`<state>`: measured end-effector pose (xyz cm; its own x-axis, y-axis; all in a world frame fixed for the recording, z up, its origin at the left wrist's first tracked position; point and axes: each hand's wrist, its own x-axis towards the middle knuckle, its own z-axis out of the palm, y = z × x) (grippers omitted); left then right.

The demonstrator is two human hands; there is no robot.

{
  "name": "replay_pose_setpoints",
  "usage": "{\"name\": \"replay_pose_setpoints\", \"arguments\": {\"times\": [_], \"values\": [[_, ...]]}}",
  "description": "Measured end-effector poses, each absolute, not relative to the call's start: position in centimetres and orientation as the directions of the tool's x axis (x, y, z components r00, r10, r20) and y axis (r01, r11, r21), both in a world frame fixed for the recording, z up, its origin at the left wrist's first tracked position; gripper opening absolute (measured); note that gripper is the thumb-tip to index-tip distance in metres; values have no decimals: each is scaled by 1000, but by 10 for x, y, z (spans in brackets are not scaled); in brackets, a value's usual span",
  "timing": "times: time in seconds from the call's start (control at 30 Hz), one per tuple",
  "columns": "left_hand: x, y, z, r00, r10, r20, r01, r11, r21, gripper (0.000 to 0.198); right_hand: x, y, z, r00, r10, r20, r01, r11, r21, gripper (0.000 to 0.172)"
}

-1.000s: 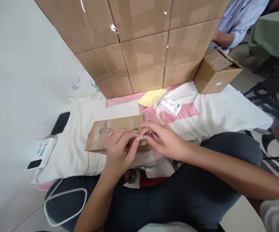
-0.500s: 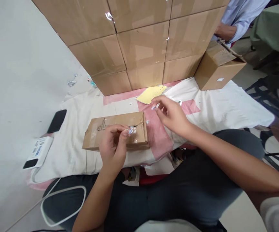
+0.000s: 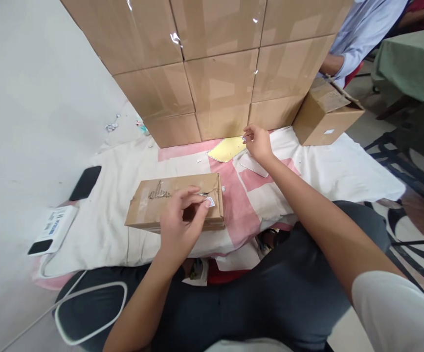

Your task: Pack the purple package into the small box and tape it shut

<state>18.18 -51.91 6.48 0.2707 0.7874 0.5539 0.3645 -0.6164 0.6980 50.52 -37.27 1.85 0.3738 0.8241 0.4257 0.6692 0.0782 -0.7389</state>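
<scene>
Left hand [image 3: 178, 220] — small label [image 3: 211, 201] pinched above carton [image 3: 167, 183]; best gripped by its edge, kept flat. Right hand [image 3: 259, 143] — pale scrap [image 3: 244, 139] pinched beside yellow sheet [image 3: 224, 150].

From my end I see taped cartons [image 3: 219, 83] stacked at the back, a partly open box [image 3: 322, 115] just beside them, and beyond it a co-worker's pale blue sleeve [image 3: 366, 34]. Near the white wall [image 3: 32, 98] I make out a flat black object [image 3: 85, 183] and a white device [image 3: 55, 225] with blue lettering.
</scene>
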Motion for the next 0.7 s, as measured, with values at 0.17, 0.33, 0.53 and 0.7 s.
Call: {"name": "replay_pose_setpoints", "arguments": {"times": [0.17, 0.33, 0.53, 0.7], "values": [[182, -520, 63, 268, 784, 560, 396, -620, 677, 22, 510, -372, 14, 438, 783, 441, 640, 73, -765, 21], [180, -520, 64, 266, 805, 530, 398, -592, 701, 21, 496, -378, 28, 429, 784, 449, 604, 121, -788, 18], [180, -519, 64, 278, 817, 506, 335, -576, 746, 27, 428, -442, 83, -18, 880, 475, 371, 447, -814, 14], [180, -519, 62, 294, 811, 505, 344, -583, 736, 30, 399, -508, 101, -298, 827, 476, 329, 557, -762, 12]]}}
